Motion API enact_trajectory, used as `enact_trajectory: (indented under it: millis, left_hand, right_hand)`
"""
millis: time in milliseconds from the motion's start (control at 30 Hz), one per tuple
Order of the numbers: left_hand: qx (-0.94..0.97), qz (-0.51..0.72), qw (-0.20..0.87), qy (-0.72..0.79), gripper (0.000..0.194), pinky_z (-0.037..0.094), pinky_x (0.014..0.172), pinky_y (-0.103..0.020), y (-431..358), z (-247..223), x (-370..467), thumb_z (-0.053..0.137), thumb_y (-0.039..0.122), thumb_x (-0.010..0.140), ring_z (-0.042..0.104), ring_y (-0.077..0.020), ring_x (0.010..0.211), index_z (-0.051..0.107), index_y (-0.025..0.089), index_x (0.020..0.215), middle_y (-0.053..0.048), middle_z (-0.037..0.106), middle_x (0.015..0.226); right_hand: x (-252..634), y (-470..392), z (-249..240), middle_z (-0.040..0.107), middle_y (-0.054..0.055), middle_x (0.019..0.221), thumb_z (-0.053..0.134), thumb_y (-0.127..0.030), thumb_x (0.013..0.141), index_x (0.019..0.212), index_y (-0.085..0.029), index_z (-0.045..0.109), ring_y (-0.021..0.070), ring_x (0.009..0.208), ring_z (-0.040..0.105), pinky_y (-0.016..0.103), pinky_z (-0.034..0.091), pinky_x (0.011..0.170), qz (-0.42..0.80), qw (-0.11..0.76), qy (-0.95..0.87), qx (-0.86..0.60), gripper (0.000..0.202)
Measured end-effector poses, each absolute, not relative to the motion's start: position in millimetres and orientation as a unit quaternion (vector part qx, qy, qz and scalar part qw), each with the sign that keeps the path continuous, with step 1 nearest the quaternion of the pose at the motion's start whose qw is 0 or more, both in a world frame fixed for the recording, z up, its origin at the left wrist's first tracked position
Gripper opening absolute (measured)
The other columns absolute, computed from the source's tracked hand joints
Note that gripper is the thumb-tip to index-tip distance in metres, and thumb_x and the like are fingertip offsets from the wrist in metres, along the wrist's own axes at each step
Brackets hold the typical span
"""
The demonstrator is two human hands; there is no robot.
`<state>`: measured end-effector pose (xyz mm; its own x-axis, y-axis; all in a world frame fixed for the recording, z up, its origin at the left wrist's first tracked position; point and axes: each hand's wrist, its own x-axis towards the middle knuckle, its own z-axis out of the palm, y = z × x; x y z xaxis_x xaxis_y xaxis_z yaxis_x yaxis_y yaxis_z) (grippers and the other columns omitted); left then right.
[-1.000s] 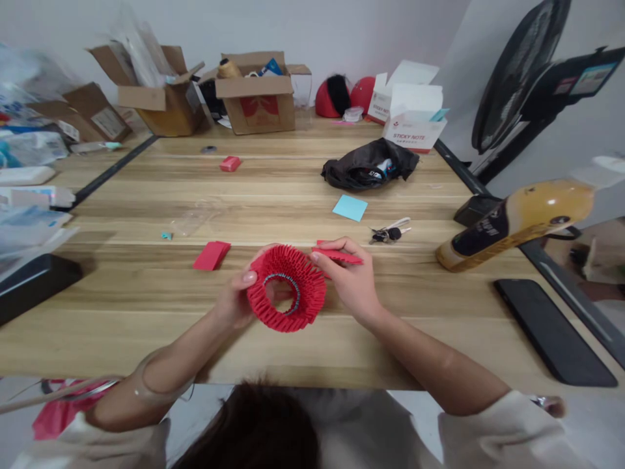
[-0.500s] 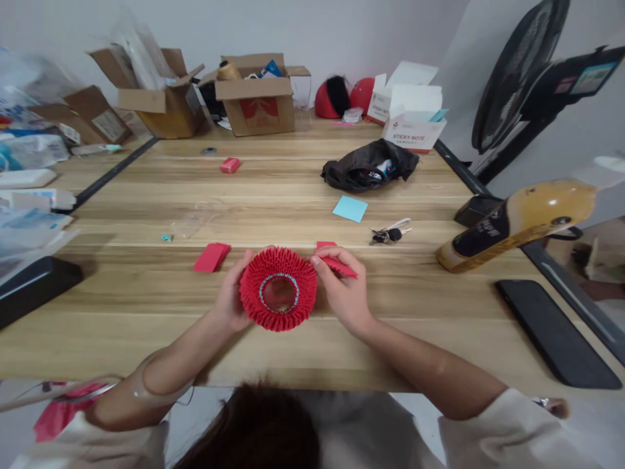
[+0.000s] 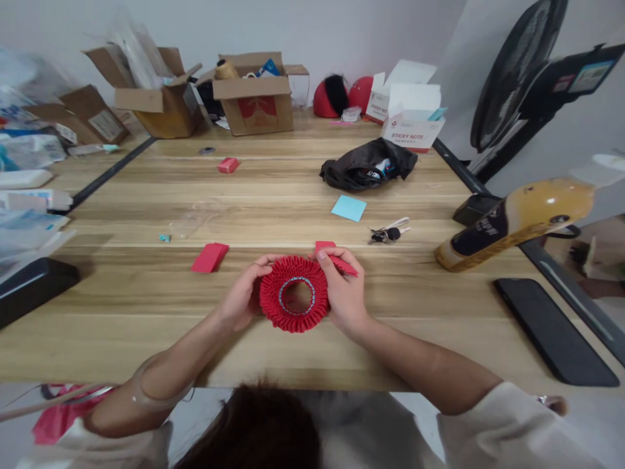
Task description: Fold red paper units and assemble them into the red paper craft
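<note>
Red folded-paper ring (image 3: pixel 294 266), one: pleated wall, round central opening with a pale bluish inner edge; held between two hands over a wood-grain table (image 3: pixel 415 306). Whether its underside touches the wood cannot be told.

Left hand (image 3: pixel 241 294): curled on the ring's left side, fingers partly hidden behind it. Right hand (image 3: pixel 346 293): against the ring's right side, thumb and fingers pinching a red strip (image 3: pixel 344 266) that juts out to the right of the ring. Hands apart from each other, the ring between them.

Red paper piece (image 3: pixel 324 245), partly covered by the right hand: just beyond the ring, to its right. Red paper stack (image 3: pixel 209 258), flat, slightly fanned: left of the ring and a little beyond it. Teal scrap (image 3: pixel 165 238): farther left of the ring. Small red block (image 3: pixel 228 165): well beyond the ring, leftward. Light-blue paper square (image 3: pixel 348 208): beyond the ring, rightward. Keys (image 3: pixel 388 232), with pale strap: beyond the ring, farther right. Black plastic bag (image 3: pixel 367 164), crumpled: well beyond the ring, rightward. Yellow bottle (image 3: pixel 517 221), dark label: well to the ring's right. Black flat slab (image 3: pixel 556 332), phone-like: likewise well right of the ring.
</note>
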<state>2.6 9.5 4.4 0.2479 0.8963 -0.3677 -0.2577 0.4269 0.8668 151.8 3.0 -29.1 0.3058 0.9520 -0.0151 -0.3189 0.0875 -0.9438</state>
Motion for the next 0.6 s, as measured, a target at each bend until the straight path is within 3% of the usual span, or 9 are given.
enact_trajectory:
  millis: [133, 267, 467, 600]
  left_hand:
    - [0.361, 0.414, 0.702, 0.454, 0.027, 0.053, 0.06, -0.028, 6.2, 11.2, 2.8, 0.066, 0.03, 0.074, 0.062, -0.0168, 0.068, 0.058, 0.018, 0.096, -0.003, 0.066, 0.085]
    - [0.403, 0.421, 0.66, 0.475, 0.024, 0.051, 0.059, -0.023, 5.1, 9.9, 3.2, 0.073, 0.024, 0.07, 0.061, -0.0127, 0.062, 0.059, 0.017, 0.087, 0.0, 0.067, 0.078]
    - [0.435, 0.433, 0.638, 0.466, 0.019, 0.047, 0.065, -0.02, 6.3, 4.1, 1.2, 0.074, 0.025, 0.069, 0.06, -0.0108, 0.068, 0.06, 0.016, 0.077, 0.002, 0.066, 0.079]
    - [0.42, 0.416, 0.668, 0.453, 0.019, 0.048, 0.067, -0.021, 4.5, 7.4, -0.5, 0.074, 0.024, 0.07, 0.061, -0.013, 0.074, 0.062, 0.017, 0.084, 0.0, 0.067, 0.086]
  right_hand:
    - [147.7, -2.1, -28.4, 0.064, 0.005, 0.084, 0.06, -0.033, 0.08, 0.08, -0.021, 0.056, 0.0183, 0.085, 0.064, 0.037, 0.051, 0.084, 0.441, 0.66, -0.406, -0.452, 0.012]
    - [145.6, -5.8, -25.0, 0.063, 0.005, 0.087, 0.059, -0.031, 0.081, 0.078, -0.022, 0.056, 0.0189, 0.088, 0.063, 0.039, 0.049, 0.088, 0.401, 0.654, -0.455, -0.452, 0.01]
    - [144.8, -7.8, -25.7, 0.063, 0.005, 0.089, 0.059, -0.03, 0.082, 0.079, -0.022, 0.058, 0.0194, 0.09, 0.063, 0.041, 0.048, 0.089, 0.383, 0.656, -0.47, -0.451, 0.008]
    - [147.4, -4.0, -24.6, 0.064, 0.004, 0.087, 0.061, -0.032, 0.08, 0.079, -0.022, 0.056, 0.0195, 0.087, 0.065, 0.039, 0.052, 0.085, 0.423, 0.66, -0.441, -0.438, 0.011]
